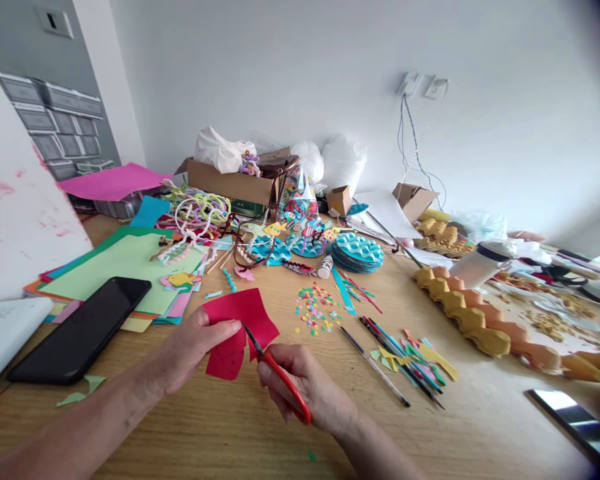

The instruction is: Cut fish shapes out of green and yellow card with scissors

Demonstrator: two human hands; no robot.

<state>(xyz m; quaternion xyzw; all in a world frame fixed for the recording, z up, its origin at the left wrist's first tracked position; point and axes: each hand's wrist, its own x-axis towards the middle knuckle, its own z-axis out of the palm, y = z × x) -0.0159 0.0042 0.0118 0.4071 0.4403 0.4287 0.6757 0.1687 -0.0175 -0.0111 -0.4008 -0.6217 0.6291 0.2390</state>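
Between the thumb and fingers of my left hand (193, 347) is a piece of red paper (230, 353), held up above the wooden table. Faint drawn lines show on its lower part, and a cut runs in from its lower edge. My right hand (300, 383) is closed on red-handled scissors (285, 383). Their blades point up and to the left, into the paper just beside my left thumb. The fingers of my left hand behind the paper are partly hidden.
Left lie a black phone (80, 331) and stacked coloured paper (115, 267). Confetti (317, 307), pencils (405, 353) and paper scraps (387, 357) lie ahead and right. Egg cartons (460, 313) and a second phone (575, 420) are farther right; blue wavy discs (356, 252) sit behind.
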